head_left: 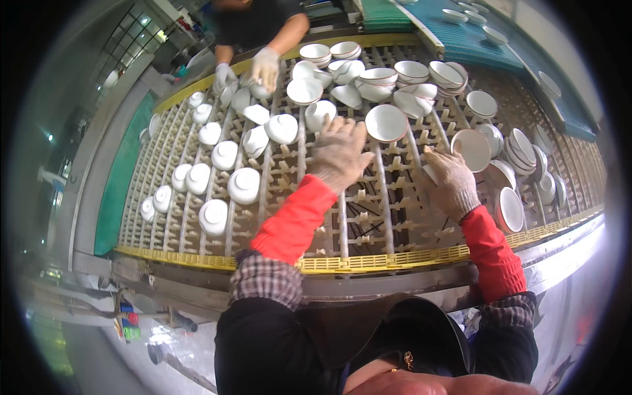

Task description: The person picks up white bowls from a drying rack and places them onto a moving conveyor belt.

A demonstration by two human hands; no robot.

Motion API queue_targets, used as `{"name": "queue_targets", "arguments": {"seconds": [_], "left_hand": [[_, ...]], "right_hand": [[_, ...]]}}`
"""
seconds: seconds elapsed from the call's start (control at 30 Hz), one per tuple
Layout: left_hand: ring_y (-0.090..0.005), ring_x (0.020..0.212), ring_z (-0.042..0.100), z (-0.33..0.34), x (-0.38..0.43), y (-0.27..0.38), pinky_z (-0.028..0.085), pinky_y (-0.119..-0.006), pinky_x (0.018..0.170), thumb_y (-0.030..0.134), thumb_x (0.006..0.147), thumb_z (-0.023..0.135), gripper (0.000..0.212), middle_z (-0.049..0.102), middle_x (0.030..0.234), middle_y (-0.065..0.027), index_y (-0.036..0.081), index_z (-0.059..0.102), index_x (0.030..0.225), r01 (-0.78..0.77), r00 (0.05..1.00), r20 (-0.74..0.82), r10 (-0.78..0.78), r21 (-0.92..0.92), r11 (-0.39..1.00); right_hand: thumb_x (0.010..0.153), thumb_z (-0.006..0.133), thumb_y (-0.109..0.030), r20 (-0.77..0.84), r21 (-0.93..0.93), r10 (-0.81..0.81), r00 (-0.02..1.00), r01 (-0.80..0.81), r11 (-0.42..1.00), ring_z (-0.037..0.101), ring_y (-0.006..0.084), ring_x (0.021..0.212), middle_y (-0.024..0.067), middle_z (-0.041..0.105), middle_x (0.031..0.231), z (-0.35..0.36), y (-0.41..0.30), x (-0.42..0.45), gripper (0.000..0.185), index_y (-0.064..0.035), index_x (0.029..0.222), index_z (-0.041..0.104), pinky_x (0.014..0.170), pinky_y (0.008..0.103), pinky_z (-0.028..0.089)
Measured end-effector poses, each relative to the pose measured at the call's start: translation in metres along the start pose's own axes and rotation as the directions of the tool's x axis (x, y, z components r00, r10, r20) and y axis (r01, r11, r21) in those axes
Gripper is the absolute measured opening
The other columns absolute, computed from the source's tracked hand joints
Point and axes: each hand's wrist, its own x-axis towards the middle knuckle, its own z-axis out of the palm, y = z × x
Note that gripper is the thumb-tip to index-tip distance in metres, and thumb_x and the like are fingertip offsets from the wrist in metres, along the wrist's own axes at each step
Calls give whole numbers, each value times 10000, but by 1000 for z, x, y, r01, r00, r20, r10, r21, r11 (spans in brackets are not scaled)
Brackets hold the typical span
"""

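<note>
My left hand (340, 150), in a beige knit glove, is over the peg conveyor (363, 217), its fingertips at the edge of a tilted white bowl (320, 115); whether it grips the bowl I cannot tell. My right hand (450, 180), gloved alike, is low over the pegs beside a rimmed bowl (471, 150); a small pale piece shows by its thumb, and its hold is unclear. Between and beyond the hands, a bowl (386, 123) lies with its mouth up. Upside-down bowls (244, 185) stand spaced out on the left. Stacked and tilted bowls (377, 84) crowd the far side.
Across the conveyor, a co-worker's gloved hands (265, 68) are among bowls at the far left. A blue-green belt (474, 37) carries more bowls at the upper right. More bowls (509, 209) lean at the right. A yellow plastic edge chain (345, 264) runs along the near side.
</note>
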Motion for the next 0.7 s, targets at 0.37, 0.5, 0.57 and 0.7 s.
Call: {"name": "queue_targets", "arguments": {"seconds": [0.37,0.5,0.57,0.7], "left_hand": [[-382,1073,787,40,25,14,600,-495,944,409,1020,767,427,814,1090,-223,15,807,1178,462,887,293,-358,-584,668],[-190,1168,764,-32,-36,-37,589,-341,1054,198,1122,717,329,838,1261,-95,-48,821,1313,403,859,239,-452,-861,311],[-215,1149,762,-51,-72,-74,582,-350,1048,234,1126,699,342,835,1248,-123,-32,834,1293,479,800,235,-552,-805,350],[-362,1148,761,-58,-117,-127,577,-454,1040,383,1097,740,532,816,1230,-234,-46,748,1411,754,635,140,-759,-324,571]], "right_hand": [[900,854,-155,88,124,0,996,-11,992,685,430,1399,242,747,1458,-17,5,-7,635,1,1491,684,1217,549,508],[875,871,-151,101,192,-7,995,-13,981,697,427,1350,219,759,1415,-19,12,-9,664,-4,1494,679,1176,534,528],[890,875,-171,86,173,-35,996,20,985,706,425,1309,206,766,1392,-15,13,-6,653,-2,1490,679,1148,528,537],[899,874,-185,29,161,-61,998,55,985,705,416,1329,203,764,1402,-6,18,-8,660,-10,1502,673,1175,528,525]]}}
